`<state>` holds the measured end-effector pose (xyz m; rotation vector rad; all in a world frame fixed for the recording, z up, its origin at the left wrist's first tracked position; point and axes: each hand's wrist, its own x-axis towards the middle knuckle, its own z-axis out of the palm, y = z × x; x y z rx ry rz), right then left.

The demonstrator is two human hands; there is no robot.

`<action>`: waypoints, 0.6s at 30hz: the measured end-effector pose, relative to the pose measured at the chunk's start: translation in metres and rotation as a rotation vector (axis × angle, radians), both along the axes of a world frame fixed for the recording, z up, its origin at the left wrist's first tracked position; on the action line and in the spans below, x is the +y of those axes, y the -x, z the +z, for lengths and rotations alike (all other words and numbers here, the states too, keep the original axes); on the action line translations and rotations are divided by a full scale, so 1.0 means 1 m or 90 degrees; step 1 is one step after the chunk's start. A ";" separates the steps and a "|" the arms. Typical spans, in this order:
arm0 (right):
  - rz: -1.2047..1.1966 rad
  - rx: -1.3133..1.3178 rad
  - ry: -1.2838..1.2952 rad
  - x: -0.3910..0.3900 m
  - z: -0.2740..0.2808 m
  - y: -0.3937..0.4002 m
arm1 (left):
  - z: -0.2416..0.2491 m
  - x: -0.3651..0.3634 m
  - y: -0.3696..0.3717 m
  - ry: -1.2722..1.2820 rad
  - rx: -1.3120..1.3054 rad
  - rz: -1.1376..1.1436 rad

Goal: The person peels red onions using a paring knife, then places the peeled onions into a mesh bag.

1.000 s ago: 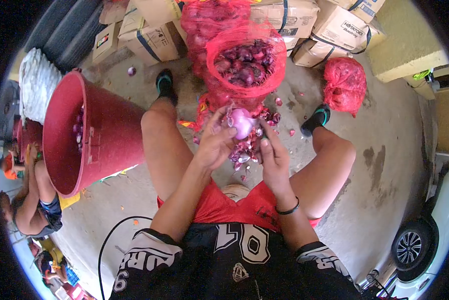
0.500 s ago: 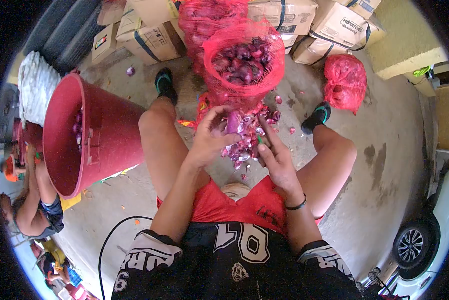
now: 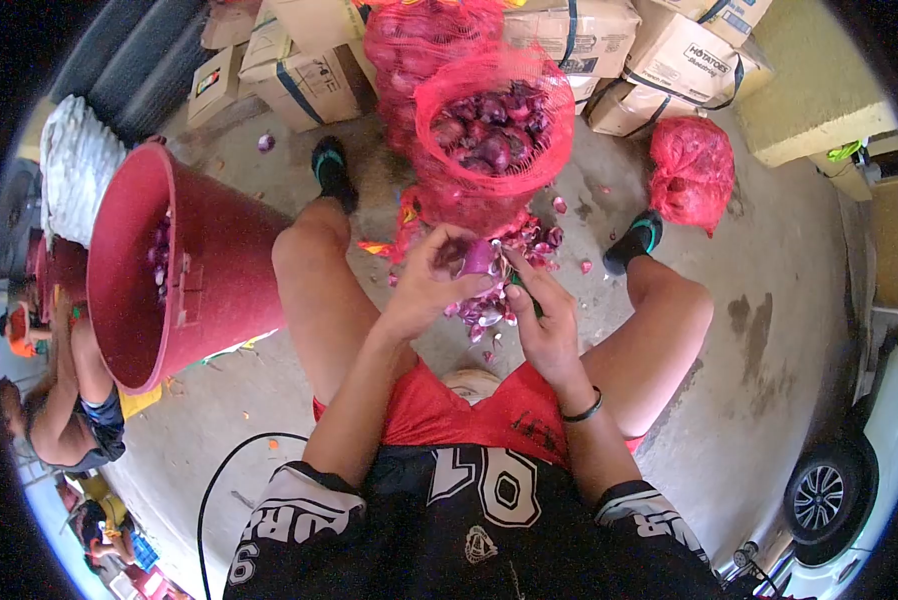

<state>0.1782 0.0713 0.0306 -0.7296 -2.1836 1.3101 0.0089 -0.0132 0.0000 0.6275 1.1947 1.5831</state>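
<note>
My left hand (image 3: 429, 283) is closed around a purple-red onion (image 3: 478, 258) in front of my knees. Close by on the right, my right hand (image 3: 547, 325) grips a small knife with a green handle (image 3: 525, 291); its blade is hard to make out near the onion. Below both hands lies a heap of onion skins and scraps (image 3: 479, 312) on the floor. Just beyond stands a red mesh sack (image 3: 559, 140), its mouth spread wide, filled with unpeeled red onions (image 3: 494, 150).
A big red tub (image 3: 229, 265) with onions inside tilts at my left. Behind the open sack are another full mesh sack (image 3: 394, 75) and cardboard boxes (image 3: 704, 65). A red bag (image 3: 691, 170) sits by my right foot. Another person (image 3: 64, 410) sits far left; a car (image 3: 869, 500) is at right.
My right hand has come left and turned, bringing the knife closer to the onion. The onion has shifted slightly right in my left hand. The view has moved a little.
</note>
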 end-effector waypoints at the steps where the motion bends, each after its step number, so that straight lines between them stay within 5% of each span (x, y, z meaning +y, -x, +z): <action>1: -0.043 0.036 -0.041 0.002 -0.005 0.001 | 0.001 0.000 0.001 -0.009 -0.001 -0.009; 3: -0.129 0.108 -0.120 0.007 -0.018 0.005 | 0.004 -0.004 0.002 -0.023 -0.003 -0.027; 5: -0.204 0.053 0.087 0.022 -0.011 -0.004 | 0.004 -0.008 0.005 -0.021 -0.010 0.022; 9: -0.133 -0.046 0.065 0.055 -0.006 -0.021 | 0.013 -0.023 0.042 0.006 0.102 0.049; 11: -0.054 -0.120 0.009 0.065 -0.002 -0.027 | 0.090 -0.026 0.062 0.352 0.400 0.180; 12: -0.034 -0.147 0.006 0.066 -0.001 -0.028 | 0.018 -0.042 0.119 -0.064 -0.049 0.326; 14: 0.008 -0.201 -0.003 0.066 0.002 -0.030 | 0.063 -0.051 0.149 -0.486 -0.275 0.424; 15: 0.015 -0.206 -0.031 0.066 -0.014 -0.032 | 0.066 -0.057 0.172 -0.683 -0.435 0.241; 18: 0.052 -0.206 -0.037 0.061 -0.043 -0.029 | 0.082 -0.042 0.178 -0.580 -0.326 0.204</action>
